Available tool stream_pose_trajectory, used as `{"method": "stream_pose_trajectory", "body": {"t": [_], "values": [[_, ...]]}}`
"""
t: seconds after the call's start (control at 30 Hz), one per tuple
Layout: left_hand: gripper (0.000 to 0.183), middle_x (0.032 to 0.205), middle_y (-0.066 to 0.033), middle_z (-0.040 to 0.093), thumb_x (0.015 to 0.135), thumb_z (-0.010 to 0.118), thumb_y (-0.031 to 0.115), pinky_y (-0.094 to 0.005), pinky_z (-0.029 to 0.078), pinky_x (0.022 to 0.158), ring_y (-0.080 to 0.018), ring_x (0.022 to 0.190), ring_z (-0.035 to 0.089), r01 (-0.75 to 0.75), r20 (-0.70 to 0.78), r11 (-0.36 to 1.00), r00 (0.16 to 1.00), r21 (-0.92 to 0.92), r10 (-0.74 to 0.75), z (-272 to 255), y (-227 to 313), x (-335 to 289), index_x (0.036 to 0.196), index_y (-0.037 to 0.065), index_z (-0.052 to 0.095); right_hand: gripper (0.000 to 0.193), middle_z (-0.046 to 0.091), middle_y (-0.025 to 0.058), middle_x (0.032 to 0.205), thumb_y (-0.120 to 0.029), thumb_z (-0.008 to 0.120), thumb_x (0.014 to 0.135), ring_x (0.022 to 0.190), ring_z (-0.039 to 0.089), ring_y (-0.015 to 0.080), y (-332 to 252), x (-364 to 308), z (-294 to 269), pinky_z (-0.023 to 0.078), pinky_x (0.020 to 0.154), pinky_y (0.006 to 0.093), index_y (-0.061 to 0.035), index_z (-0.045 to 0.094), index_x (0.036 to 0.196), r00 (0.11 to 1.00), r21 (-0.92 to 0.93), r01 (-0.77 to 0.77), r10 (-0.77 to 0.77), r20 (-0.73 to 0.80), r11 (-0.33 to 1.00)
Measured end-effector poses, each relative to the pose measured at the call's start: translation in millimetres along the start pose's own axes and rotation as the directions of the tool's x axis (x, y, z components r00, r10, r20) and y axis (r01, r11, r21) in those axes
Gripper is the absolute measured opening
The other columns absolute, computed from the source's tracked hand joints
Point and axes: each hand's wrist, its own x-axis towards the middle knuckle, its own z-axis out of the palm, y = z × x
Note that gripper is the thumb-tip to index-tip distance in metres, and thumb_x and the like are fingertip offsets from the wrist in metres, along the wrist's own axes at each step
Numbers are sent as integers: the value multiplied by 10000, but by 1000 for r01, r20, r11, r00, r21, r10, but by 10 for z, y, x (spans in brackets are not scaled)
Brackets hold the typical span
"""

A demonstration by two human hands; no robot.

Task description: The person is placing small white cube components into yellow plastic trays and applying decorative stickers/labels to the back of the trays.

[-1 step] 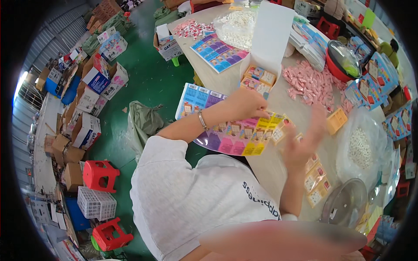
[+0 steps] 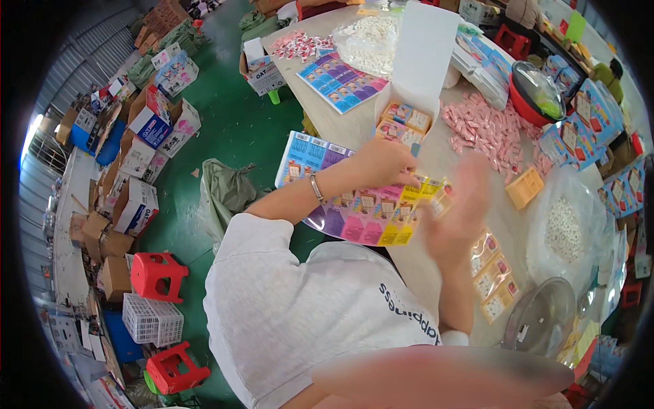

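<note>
My left hand (image 2: 390, 163) reaches across a colourful printed sheet (image 2: 354, 211) with blue, purple, pink and yellow sections. Its fingers are closed together at the sheet's upper right edge, seemingly pinching it. Over the sheet's right end hovers my right hand (image 2: 458, 211), smeared by motion, so its fingers cannot be read. Below and right of that hand, a column of small yellow trays (image 2: 495, 281) with white pieces lies on the table. A single yellow tray (image 2: 524, 188) sits farther right. Just beyond my left hand stands an open white box (image 2: 426, 58) with small printed trays inside.
Pink packets (image 2: 487, 129) lie heaped behind the right hand. White pieces fill a clear bag (image 2: 564, 228) at right, beside a clear bowl (image 2: 539, 317). Another printed sheet (image 2: 342, 82) lies at the far left. Red stools (image 2: 159, 276) and cartons (image 2: 135, 204) stand on the green floor.
My right hand has shifted left, closer to the printed sheet's yellow end. My left hand and the sheet stay almost where they were.
</note>
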Motion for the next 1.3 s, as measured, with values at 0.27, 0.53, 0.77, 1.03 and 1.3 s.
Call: {"method": "stream_pose_trajectory", "body": {"t": [0.27, 0.53, 0.77, 1.03, 1.3], "values": [[215, 797, -95, 692, 848, 671, 351, -459, 514, 666, -323, 767, 673, -164, 87, 971, 980, -171, 181, 164, -90, 226, 842, 139, 711, 422, 479, -90, 1440, -302, 612, 868, 1296, 481, 172, -694, 321, 490, 404, 1028, 472, -303, 596, 1290, 864, 18, 495, -489, -120, 869], [194, 801, -93, 698, 906, 667, 294, -425, 505, 665, -310, 744, 671, -222, 113, 935, 959, -276, 261, -309, -84, 539, 939, 110, 716, 455, 527, 191, 1388, -206, 599, 940, 1270, 492, 378, -96, 413, -2, 351, 1073, 573, 6, 496, 1329, 986, -245, 23, 18, 165, 969], [253, 747, -55, 685, 841, 740, 352, -396, 477, 577, -304, 678, 653, -267, 142, 846, 919, -463, 367, -430, 110, 601, 938, 123, 690, 125, 635, 159, 875, -85, 582, 944, 806, 611, 340, 249, -32, -222, 470, 731, 426, 7, 645, 1000, 903, -226, -268, 326, 279, 936], [324, 697, -80, 657, 830, 733, 462, -423, 451, 548, -298, 661, 647, -374, 121, 852, 889, -365, 442, -162, 66, 568, 876, 143, 698, 77, 571, 146, 741, -32, 599, 930, 656, 559, 280, 326, -389, -1187, 433, 624, 363, 20, 608, 875, 805, -275, -437, 509, 305, 857], [340, 746, -106, 690, 859, 689, 443, -473, 497, 627, -334, 731, 672, -442, 249, 743, 749, -501, 614, -154, 326, 609, 799, 109, 701, 78, 551, 148, 705, -36, 593, 928, 611, 516, 284, 186, -907, -1701, 416, 590, 341, 22, 606, 878, 735, -287, -558, 624, 264, 779]]}}
